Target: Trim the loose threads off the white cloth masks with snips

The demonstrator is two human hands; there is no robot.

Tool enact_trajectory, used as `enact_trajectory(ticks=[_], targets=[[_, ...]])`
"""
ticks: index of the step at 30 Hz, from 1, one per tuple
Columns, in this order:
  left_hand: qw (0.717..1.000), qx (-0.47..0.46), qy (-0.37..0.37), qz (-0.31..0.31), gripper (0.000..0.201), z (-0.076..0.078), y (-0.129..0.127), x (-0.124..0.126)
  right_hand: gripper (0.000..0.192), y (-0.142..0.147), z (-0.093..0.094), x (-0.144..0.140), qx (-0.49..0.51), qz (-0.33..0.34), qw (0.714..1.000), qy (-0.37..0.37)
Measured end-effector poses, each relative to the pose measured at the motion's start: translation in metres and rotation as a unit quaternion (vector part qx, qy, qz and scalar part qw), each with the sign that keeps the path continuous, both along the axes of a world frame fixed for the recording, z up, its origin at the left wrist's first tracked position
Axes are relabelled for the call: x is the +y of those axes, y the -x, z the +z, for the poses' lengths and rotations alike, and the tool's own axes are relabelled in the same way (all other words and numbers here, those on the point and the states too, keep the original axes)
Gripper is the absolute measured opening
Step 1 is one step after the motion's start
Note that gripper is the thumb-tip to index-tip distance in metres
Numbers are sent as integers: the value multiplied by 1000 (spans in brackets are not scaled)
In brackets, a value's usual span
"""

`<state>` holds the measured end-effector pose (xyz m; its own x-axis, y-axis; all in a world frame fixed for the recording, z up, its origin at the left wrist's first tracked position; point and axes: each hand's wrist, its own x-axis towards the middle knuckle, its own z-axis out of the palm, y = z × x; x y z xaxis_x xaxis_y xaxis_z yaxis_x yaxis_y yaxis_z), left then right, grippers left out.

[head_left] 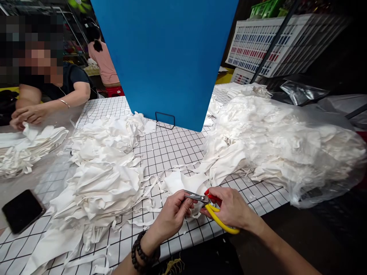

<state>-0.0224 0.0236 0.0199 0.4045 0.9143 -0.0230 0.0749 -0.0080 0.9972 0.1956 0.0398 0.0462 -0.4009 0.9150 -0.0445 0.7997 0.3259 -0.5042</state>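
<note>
The snips (210,208) show only in part: the metal blades and red-and-yellow handles emerge from the right hand (231,208), whose fingers are clamped around them. The white fabric piece (183,185) is pinched in the left hand (173,215), partly hidden beneath both hands, at the near edge of the gridded worktop (166,147). Three white fabric heaps (106,172) are visible; one phone (21,210) lies left. A co-worker's hands (25,114) rest far left.
</note>
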Motion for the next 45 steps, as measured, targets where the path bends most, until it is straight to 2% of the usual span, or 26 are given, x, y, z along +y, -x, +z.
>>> enact_trajectory(ticks=[5, 7, 10, 13, 15, 17, 20, 23, 25, 27, 28, 30, 31, 32, 33, 35, 36, 37, 40, 42, 44, 45], targets=[[999, -31, 40, 8, 28, -1, -2, 0, 32, 3, -8, -1, 48, -5, 999, -7], [996, -53, 66, 17, 29, 0, -3, 1, 33, 0, -15, 0, 108, -12, 994, 24], [991, -100, 82, 43, 28, 2, 3, 2, 33, -16, -30, 10, 245, -64, 961, 107], [984, -148, 59, 77, 24, 4, 19, 1, 32, -38, -42, 27, 322, -148, 928, 115], [980, -162, 48, 103, 23, 4, 33, -2, 33, -47, -48, 37, 317, -160, 929, 102], [977, -165, 49, 128, 21, 2, 47, -5, 30, -48, -53, 45, 291, -128, 942, 108], [969, -164, 54, 175, 19, -2, 64, -11, 22, -34, -60, 55, 242, -83, 961, 110], [961, -153, 46, 225, 19, -3, 79, -17, 16, -16, -64, 65, 210, -93, 969, 88], [961, -115, 31, 249, 22, -1, 88, -18, 19, -9, -60, 70, 204, -113, 970, 68], [961, -2, 7, 275, 26, 4, 96, -18, 24, -5, -50, 71, 211, -131, 967, 47], [950, 82, -10, 301, 27, 7, 97, -18, 24, -3, -43, 70, 217, -135, 966, 32], [895, 250, -50, 366, 30, 14, 93, -20, 17, 2, -27, 62, 226, -129, 965, -17], [871, 299, -65, 385, 33, 18, 86, -21, 12, 5, -21, 56, 227, -119, 965, -51], [868, 314, -71, 378, 35, 22, 76, -24, 9, 8, -15, 49, 224, -106, 965, -90], [891, 295, -62, 340, 35, 25, 63, -26, 6, 13, -11, 42, 214, -93, 964, -130], [964, 184, 3, 192, 37, 27, 32, -30, 4, 21, -8, 26, 186, -59, 959, -204], [985, 113, 51, 123, 42, 26, 16, -30, 5, 25, -8, 17, 170, -32, 957, -234], [991, 43, 94, 84, 48, 23, 1, -29, 7, 28, -9, 9, 154, 0, 954, -257], [967, -116, 200, 108, 55, 9, -29, -21, 14, 33, -11, -15, 123, 104, 946, -281], [947, -155, 253, 122, 52, 1, -34, -16, 16, 32, -12, -27, 124, 141, 949, -253], [940, -159, 276, 121, 49, -2, -31, -14, 14, 28, -12, -35, 155, 134, 962, -181], [941, -158, 273, 122, 48, -1, -27, -14, 12, 26, -12, -36, 182, 109, 968, -131]])
